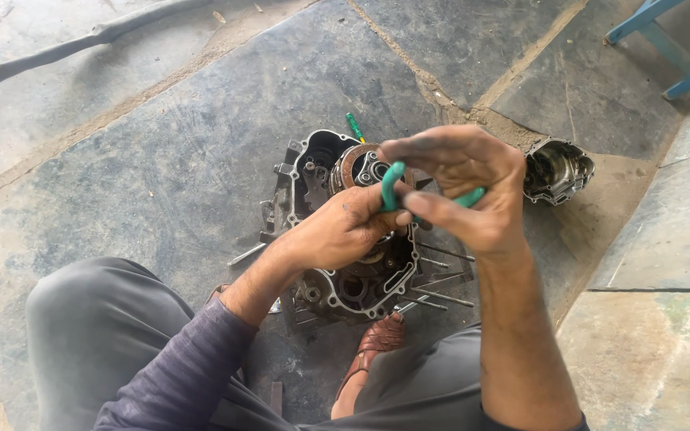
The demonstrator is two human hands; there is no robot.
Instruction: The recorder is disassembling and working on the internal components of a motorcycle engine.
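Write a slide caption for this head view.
Both hands, left and right, grip green-handled pliers above an opened grey metal engine crankcase on a stone floor.

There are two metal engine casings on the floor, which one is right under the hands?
The larger engine case, with studs sticking out, lies directly beneath both hands; the smaller cover sits apart, near the stone ledge.

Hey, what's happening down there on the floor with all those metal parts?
A person sits on the stone floor over an opened grey metal engine case with studs sticking out. The right hand grips a green-handled tool above it, and the left hand rests at the tool and the case's round parts. A second metal engine cover lies to the right, and a green screwdriver just behind.
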